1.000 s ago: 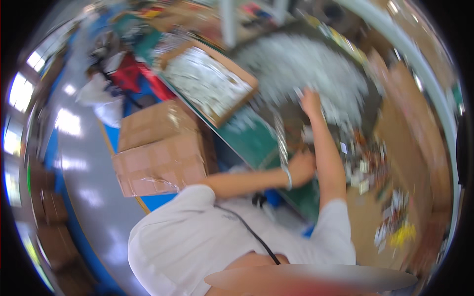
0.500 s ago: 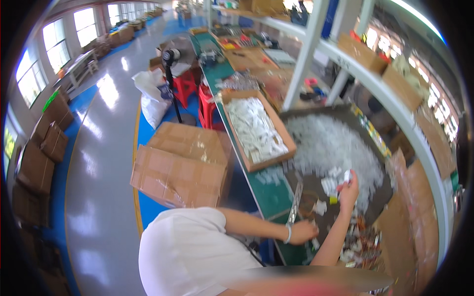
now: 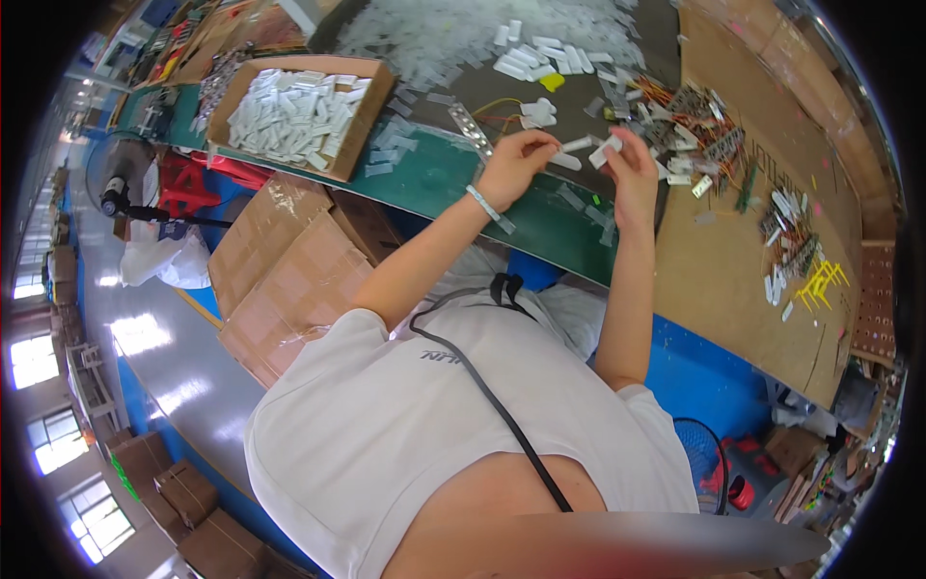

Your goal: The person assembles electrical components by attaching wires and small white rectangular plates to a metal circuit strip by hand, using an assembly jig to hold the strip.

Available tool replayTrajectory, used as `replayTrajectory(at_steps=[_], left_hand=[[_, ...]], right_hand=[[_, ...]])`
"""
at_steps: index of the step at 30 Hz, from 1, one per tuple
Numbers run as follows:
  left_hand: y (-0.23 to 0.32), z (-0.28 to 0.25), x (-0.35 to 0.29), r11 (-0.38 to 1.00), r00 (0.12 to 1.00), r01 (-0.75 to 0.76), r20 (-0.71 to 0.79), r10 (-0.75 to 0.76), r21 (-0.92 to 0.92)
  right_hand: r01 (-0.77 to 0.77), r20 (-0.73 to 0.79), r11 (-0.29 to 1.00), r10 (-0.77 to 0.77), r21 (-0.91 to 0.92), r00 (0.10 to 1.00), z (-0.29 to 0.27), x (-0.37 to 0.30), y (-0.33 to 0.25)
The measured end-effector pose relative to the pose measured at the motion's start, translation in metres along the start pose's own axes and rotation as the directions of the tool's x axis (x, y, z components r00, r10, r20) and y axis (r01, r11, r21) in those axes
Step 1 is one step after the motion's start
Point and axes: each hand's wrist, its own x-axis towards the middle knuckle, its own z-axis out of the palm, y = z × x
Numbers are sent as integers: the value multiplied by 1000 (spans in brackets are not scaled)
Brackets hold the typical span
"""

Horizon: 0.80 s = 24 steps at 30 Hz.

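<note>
Right hand (image 3: 634, 179) pinches a partly hidden white piece (image 3: 605, 151); whether left hand (image 3: 515, 172) holds one, I cannot tell.

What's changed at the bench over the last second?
The right hand has drawn back from the heap of translucent pieces toward the bench edge, and now pinches a small white piece beside the left hand. Whether the left grips another white piece is unclear. The camera view has shifted. The open carton and the taped box stayed put.
</note>
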Motion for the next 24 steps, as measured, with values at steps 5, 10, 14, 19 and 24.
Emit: replayTrajectory(at_steps=[5, 10, 14, 19, 24], left_hand=[[2, -2, -26, 591, 896, -368, 103, 432, 717], [-11, 13, -38, 829, 937, -334, 59, 345, 448], [-2, 1, -49, 753, 905, -380, 48, 422, 537], [0, 1, -44, 686, 890, -412, 102, 445, 600], [4, -3, -44, 667, 891, -413, 124, 437, 621]], right_hand=[[-47, -9, 993, 46, -107, 999, 14, -24, 22], [-116, 135, 993, 116, -8, 984, 1, -39, 25], [-290, 242, 941, 245, 174, 939, 17, -42, 12], [-184, 215, 976, 206, -121, 955, 16, -39, 13], [-161, 213, 972, 196, -171, 957, 24, -40, 19]])
